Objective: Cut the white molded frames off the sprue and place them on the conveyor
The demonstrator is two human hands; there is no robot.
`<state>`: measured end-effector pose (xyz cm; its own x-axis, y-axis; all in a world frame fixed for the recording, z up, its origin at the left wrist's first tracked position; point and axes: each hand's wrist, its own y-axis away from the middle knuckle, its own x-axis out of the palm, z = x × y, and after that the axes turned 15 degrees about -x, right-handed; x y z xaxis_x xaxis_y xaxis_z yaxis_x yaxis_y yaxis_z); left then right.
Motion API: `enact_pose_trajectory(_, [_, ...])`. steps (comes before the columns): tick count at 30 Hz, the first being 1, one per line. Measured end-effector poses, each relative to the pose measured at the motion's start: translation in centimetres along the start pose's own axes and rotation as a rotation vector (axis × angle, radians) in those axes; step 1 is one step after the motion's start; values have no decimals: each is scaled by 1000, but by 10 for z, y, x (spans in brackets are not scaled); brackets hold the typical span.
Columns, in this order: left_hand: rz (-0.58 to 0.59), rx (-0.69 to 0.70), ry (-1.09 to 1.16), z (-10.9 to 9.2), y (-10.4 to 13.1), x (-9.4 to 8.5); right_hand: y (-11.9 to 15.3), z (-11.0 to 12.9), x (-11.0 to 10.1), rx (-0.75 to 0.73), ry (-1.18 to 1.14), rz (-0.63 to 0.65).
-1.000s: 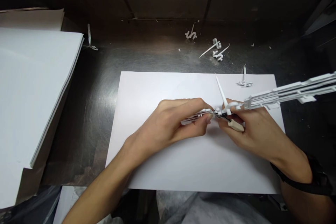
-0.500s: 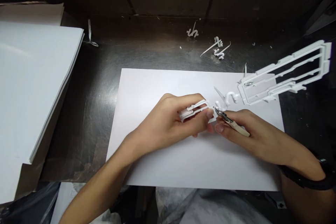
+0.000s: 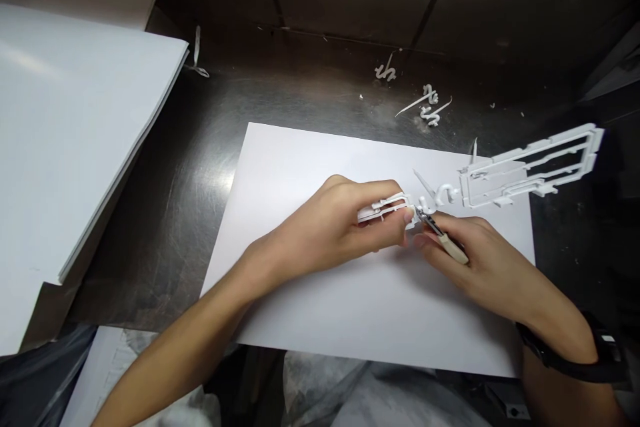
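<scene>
My left hand (image 3: 345,223) is closed around one end of a white moulded plastic frame part (image 3: 385,205), thumb and fingers pinching it. A curved white sprue (image 3: 445,194) with a pointed spike links it toward a second, longer white plastic frame (image 3: 535,170), which sticks out to the upper right. In my right hand (image 3: 480,253) is a pair of small nippers (image 3: 451,248) with cream handles. Their metal jaws are at the sprue beside my left fingertips; whether the jaws are closed is too small to tell.
Under my hands lies a large white sheet (image 3: 300,320) on a dark metal table (image 3: 200,167). Cut-off white sprue pieces (image 3: 430,107) and small scraps lie behind the sheet. A stack of white sheets (image 3: 90,127) rests on cardboard at the left.
The camera view has shifted and tilted slightly. The long frame's far end appears lower. Both hands keep their holds, with the nippers still at the sprue.
</scene>
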<state>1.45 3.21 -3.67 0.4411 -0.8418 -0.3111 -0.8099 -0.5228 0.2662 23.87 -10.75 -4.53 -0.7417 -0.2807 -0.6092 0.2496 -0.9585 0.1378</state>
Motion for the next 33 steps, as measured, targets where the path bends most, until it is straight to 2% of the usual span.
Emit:
enact_pose_trajectory(8, [10, 36, -14, 2, 0, 0, 2, -1, -3, 8, -30, 25])
enact_pose_trajectory(15, [26, 6, 3, 4, -1, 1, 1, -3, 0, 24, 0, 9])
enact_pose_trajectory(21, [40, -19, 71, 5, -3, 1, -2, 1, 3, 37, -12, -20])
enact_pose_trajectory(28, [11, -49, 34, 9, -5, -3, -3, 3, 9, 31, 1, -59])
enact_pose_trajectory(33, [23, -75, 63, 6, -5, -2, 0, 3, 3, 68, -65, -124])
